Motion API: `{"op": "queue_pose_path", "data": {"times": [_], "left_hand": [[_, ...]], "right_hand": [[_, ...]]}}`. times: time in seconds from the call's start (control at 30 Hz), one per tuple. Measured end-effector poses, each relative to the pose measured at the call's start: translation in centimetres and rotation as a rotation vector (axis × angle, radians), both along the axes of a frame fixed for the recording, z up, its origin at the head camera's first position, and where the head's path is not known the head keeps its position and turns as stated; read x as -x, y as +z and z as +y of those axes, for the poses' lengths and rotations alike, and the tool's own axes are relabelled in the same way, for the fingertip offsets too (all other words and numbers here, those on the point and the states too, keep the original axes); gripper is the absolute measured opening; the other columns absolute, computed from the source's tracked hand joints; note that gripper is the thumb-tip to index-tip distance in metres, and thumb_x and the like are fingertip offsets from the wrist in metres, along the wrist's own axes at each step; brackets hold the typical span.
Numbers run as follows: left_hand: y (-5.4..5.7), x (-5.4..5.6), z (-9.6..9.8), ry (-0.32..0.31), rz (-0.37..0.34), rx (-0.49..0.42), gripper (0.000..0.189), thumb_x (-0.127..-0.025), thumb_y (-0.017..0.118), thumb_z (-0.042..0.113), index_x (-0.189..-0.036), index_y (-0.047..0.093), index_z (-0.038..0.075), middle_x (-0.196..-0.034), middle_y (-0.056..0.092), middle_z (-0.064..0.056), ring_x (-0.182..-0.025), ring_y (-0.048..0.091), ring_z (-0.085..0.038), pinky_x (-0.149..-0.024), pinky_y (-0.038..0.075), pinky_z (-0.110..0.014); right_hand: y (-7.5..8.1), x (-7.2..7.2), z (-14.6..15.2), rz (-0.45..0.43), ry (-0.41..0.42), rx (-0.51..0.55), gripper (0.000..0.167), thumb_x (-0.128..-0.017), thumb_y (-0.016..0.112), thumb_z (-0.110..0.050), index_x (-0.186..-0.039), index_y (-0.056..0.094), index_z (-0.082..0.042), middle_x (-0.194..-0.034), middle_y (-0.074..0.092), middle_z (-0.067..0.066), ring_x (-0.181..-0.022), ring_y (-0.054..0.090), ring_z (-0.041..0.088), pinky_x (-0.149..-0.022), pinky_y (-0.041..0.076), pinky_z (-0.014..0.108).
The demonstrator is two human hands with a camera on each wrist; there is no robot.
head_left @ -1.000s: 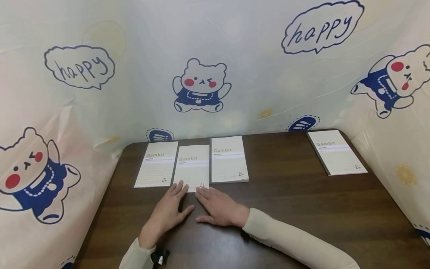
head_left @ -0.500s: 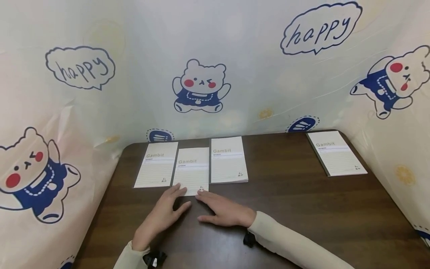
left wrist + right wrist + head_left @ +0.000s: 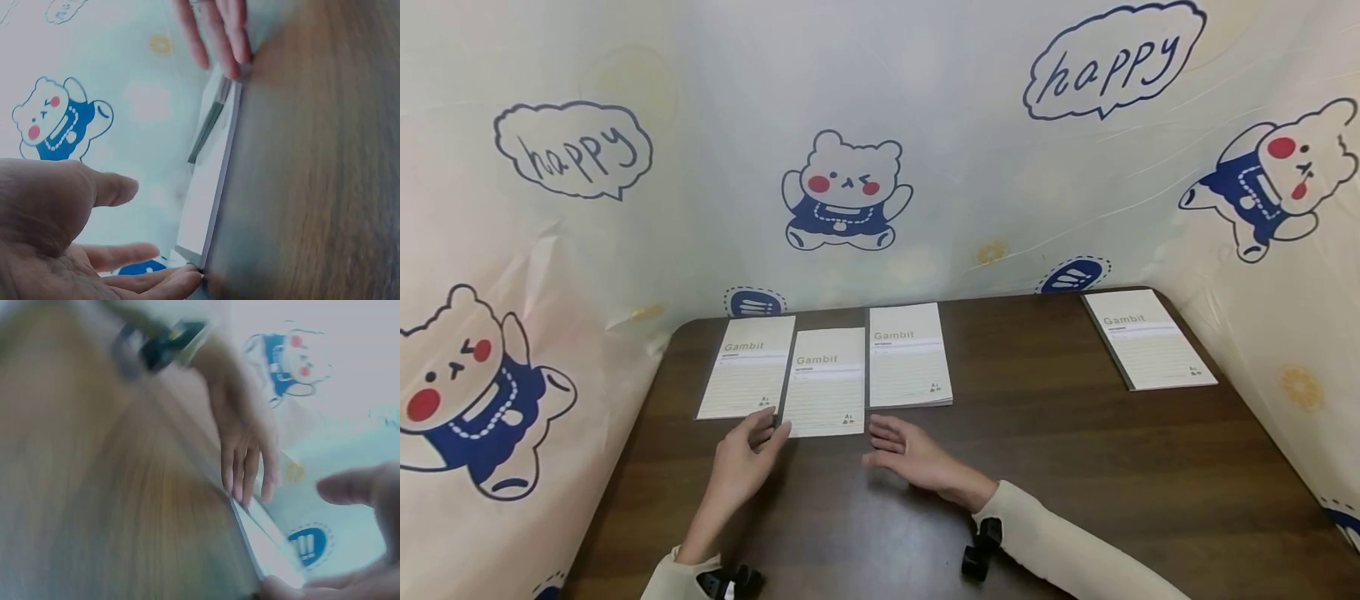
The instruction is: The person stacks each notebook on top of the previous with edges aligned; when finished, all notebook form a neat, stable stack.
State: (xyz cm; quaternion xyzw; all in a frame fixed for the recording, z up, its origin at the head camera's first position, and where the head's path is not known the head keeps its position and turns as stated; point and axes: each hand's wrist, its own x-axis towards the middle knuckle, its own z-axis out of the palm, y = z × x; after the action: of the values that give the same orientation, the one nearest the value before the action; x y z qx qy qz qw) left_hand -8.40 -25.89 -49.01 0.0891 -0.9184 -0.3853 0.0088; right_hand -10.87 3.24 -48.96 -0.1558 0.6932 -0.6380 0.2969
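Observation:
In the head view, a white "Gambit" notebook (image 3: 824, 387) lies flat, slightly nearer the person than the notebooks on its left (image 3: 748, 367) and right (image 3: 910, 354). My left hand (image 3: 745, 460) is at its lower left corner, fingers loosely bent and thumb pointing at the corner. Beyond its lower right corner is my right hand (image 3: 913, 454), palm turned inward with relaxed fingers. The left wrist view shows the left fingertips (image 3: 181, 281) right at a corner of the notebook (image 3: 209, 194). Neither hand grips anything.
Another Gambit notebook (image 3: 1152, 340) lies at the back right of the dark wooden table (image 3: 1037, 442). A printed curtain (image 3: 955, 167) with bears surrounds the table's back and sides. Small black devices (image 3: 981, 548) are strapped on both wrists.
The middle notebook slid a little toward the person under the fingers. Both hands then came off its front part and spread apart, left hand leftward, right hand rightward, turning palms inward.

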Motion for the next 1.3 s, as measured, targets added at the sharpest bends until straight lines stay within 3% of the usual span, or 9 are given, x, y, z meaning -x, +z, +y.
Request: {"op": "queue_pose_path", "data": {"times": [0.1,0.2,0.4,0.53,0.63,0.73,1.03,1.2,1.3], "left_hand": [[0.3,0.0,-0.1,0.027,-0.017,-0.037,0.061,-0.105,0.062,0.042,-0.150,0.053,0.002,-0.139,0.067,-0.024,-0.125,0.068,-0.039,-0.103,0.057,-0.052],[0.5,-0.1,-0.2,0.041,-0.025,-0.060,0.060,-0.105,0.061,0.042,-0.149,0.053,0.001,-0.137,0.068,-0.024,-0.126,0.067,-0.040,-0.104,0.055,-0.053],[0.5,-0.1,-0.2,0.086,-0.064,-0.123,0.059,-0.106,0.059,0.042,-0.149,0.054,0.003,-0.140,0.066,-0.024,-0.132,0.063,-0.040,-0.107,0.054,-0.052],[0.3,0.3,-0.4,0.140,-0.086,-0.279,0.059,-0.107,0.059,0.039,-0.151,0.051,0.002,-0.145,0.062,-0.026,-0.134,0.062,-0.038,-0.107,0.056,-0.040],[0.2,0.6,-0.6,0.175,-0.103,-0.418,0.058,-0.108,0.058,0.033,-0.153,0.047,-0.002,-0.149,0.057,-0.029,-0.137,0.060,-0.038,-0.105,0.056,-0.031],[0.3,0.7,-0.6,0.203,-0.130,-0.509,0.056,-0.109,0.056,0.027,-0.154,0.044,-0.004,-0.152,0.054,-0.029,-0.140,0.056,-0.038,-0.107,0.054,-0.030],[0.2,1.3,-0.1,0.242,-0.140,-0.559,0.054,-0.108,0.057,0.020,-0.152,0.045,-0.009,-0.156,0.047,-0.030,-0.140,0.055,-0.037,-0.109,0.053,-0.034],[-0.2,1.7,-0.4,0.232,-0.123,-0.573,0.050,-0.105,0.061,0.010,-0.149,0.050,-0.008,-0.156,0.048,-0.028,-0.122,0.063,-0.007,-0.094,0.055,-0.013],[-0.6,1.8,-0.7,0.241,-0.114,-0.544,0.049,-0.101,0.065,0.005,-0.148,0.053,-0.005,-0.151,0.054,-0.028,-0.106,0.058,0.011,-0.086,0.051,-0.004]], "right_hand": [[0.2,0.2,-0.1,-0.189,-0.035,0.107,0.080,-0.099,0.067,-0.019,-0.161,0.024,0.007,-0.167,0.033,0.027,-0.153,0.038,0.042,-0.126,0.035,0.052],[0.1,0.4,-0.2,-0.313,-0.050,0.199,0.080,-0.100,0.063,-0.016,-0.162,0.019,0.008,-0.169,0.028,0.027,-0.156,0.033,0.041,-0.129,0.030,0.052],[0.0,0.4,-0.1,-0.401,-0.096,0.301,0.078,-0.102,0.061,-0.012,-0.161,0.016,0.011,-0.168,0.026,0.030,-0.159,0.023,0.042,-0.130,0.026,0.053],[-0.3,0.6,-0.1,-0.455,-0.159,0.366,0.071,-0.105,0.055,-0.010,-0.160,0.017,0.012,-0.166,0.030,0.031,-0.158,0.029,0.040,-0.130,0.027,0.050],[-0.6,0.7,-0.2,-0.473,-0.196,0.385,0.064,-0.108,0.050,-0.009,-0.159,0.019,0.013,-0.164,0.033,0.032,-0.154,0.037,0.040,-0.130,0.029,0.049],[-0.8,0.9,-0.5,-0.464,-0.218,0.366,0.064,-0.106,0.053,-0.005,-0.158,0.022,0.015,-0.161,0.037,0.034,-0.151,0.042,0.040,-0.129,0.031,0.050],[-1.2,1.6,-1.5,-0.393,-0.293,0.257,0.057,-0.100,0.062,0.001,-0.149,0.040,0.017,-0.145,0.056,0.035,-0.124,0.066,0.025,-0.121,0.044,0.046],[-1.4,1.9,-2.0,-0.369,-0.336,0.252,0.045,-0.099,0.064,0.001,-0.140,0.053,0.016,-0.133,0.065,0.033,-0.110,0.072,0.021,-0.109,0.055,0.037],[-1.6,2.0,-2.3,-0.365,-0.354,0.264,0.038,-0.100,0.063,0.002,-0.134,0.058,0.017,-0.128,0.069,0.032,-0.105,0.075,0.020,-0.103,0.058,0.034]]}}
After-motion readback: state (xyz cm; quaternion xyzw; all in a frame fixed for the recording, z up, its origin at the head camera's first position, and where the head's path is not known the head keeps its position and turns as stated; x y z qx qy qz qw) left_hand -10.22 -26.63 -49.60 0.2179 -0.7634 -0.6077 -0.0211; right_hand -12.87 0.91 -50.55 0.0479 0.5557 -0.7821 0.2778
